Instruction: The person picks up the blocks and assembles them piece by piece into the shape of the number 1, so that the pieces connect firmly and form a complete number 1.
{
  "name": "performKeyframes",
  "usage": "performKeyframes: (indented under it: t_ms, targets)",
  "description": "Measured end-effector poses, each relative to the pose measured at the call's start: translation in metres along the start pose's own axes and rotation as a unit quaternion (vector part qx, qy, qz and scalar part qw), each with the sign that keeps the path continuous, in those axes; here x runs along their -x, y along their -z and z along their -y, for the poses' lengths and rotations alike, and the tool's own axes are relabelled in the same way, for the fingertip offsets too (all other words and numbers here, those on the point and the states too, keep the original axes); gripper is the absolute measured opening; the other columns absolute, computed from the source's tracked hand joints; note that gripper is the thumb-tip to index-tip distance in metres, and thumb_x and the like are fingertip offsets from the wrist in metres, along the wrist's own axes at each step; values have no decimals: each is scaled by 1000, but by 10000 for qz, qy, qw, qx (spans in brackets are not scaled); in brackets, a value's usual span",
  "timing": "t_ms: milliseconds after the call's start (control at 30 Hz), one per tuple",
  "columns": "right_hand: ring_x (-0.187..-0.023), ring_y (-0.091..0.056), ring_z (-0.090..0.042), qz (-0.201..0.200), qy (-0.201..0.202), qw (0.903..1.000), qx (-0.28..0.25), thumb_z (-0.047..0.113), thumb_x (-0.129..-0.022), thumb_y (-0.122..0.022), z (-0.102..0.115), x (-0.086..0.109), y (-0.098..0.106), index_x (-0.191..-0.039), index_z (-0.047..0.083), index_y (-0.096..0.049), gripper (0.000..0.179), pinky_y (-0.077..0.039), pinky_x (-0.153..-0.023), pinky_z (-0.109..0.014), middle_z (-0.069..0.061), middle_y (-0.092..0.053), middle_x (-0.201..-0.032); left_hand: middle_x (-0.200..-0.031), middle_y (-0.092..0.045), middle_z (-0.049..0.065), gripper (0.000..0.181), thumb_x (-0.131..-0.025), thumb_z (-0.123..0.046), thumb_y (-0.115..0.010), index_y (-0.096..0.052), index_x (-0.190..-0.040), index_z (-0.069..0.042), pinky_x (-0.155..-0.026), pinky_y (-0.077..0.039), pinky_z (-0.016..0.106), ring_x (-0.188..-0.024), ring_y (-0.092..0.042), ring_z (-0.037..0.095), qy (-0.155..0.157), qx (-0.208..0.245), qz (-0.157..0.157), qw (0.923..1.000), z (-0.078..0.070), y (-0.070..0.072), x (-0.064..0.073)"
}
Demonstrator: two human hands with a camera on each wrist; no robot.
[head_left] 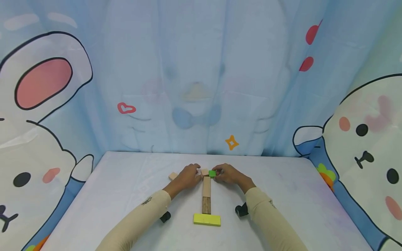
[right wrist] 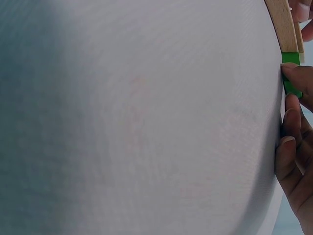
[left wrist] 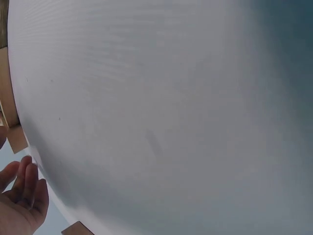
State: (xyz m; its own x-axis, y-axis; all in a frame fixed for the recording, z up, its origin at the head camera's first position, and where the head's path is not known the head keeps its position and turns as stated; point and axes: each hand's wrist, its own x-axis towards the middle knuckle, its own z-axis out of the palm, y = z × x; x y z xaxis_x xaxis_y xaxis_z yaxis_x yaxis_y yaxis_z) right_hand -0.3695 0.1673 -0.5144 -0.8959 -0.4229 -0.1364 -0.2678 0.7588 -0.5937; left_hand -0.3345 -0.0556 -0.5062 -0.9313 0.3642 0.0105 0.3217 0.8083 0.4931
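A column lies flat on the white table: a yellow block (head_left: 207, 219) at the near end, then a dark wooden block (head_left: 206, 205), then a light wooden block (head_left: 206, 187). Across its far end sits a small pale wooden block (head_left: 205, 172), with a green block (head_left: 212, 173) beside it on the right. My right hand (head_left: 228, 174) pinches the green block between thumb and fingers, as the right wrist view shows. My left hand (head_left: 188, 176) hovers around the left side of the far end, fingers loosely bent near a small wooden block (left wrist: 18, 139). Whether its thumb touches that block is hidden.
Another loose pale wooden block (head_left: 172, 176) lies left of my left hand. The table (head_left: 276, 184) ends at the back against a blue curtain (head_left: 194, 69) printed with cartoon animals. Black wrist cameras (head_left: 242, 210) hang beneath both forearms.
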Motion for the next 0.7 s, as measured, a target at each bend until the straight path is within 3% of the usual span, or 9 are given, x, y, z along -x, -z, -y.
performKeyframes:
  t_ms: [367, 567, 700]
  targets:
    - [-92, -55, -18, -14, 10, 10000, -23, 14, -90, -74, -1, 0, -1, -125, 5, -68, 37, -48, -84, -39, -3, -65, -97, -112, -65, 9, 40, -100, -30, -62, -60, -131, -5, -91, -52, 39, -104, -62, 23, 4, -241, -316, 9992, 6, 3, 8]
    - [-92, -55, -18, -46, -3, 10000, -13, 15, -90, -75, -2, -2, -2, -125, 6, -68, 37, -48, -85, -40, -3, -65, -98, -113, -64, 11, 38, -98, -29, -64, -63, -126, -4, -91, -50, 42, -105, -61, 26, -124, -426, -742, 9963, 13, 5, 14]
    - [-92, -55, -18, -53, 29, 10000, -42, 15, -89, -75, -3, -2, -1, -125, 6, -68, 37, -48, -84, -39, -3, -65, -98, -116, -64, 12, 39, -97, -31, -64, -63, -126, -5, -93, -49, 45, -107, -61, 27, -151, -583, -857, 9945, 19, 9, 18]
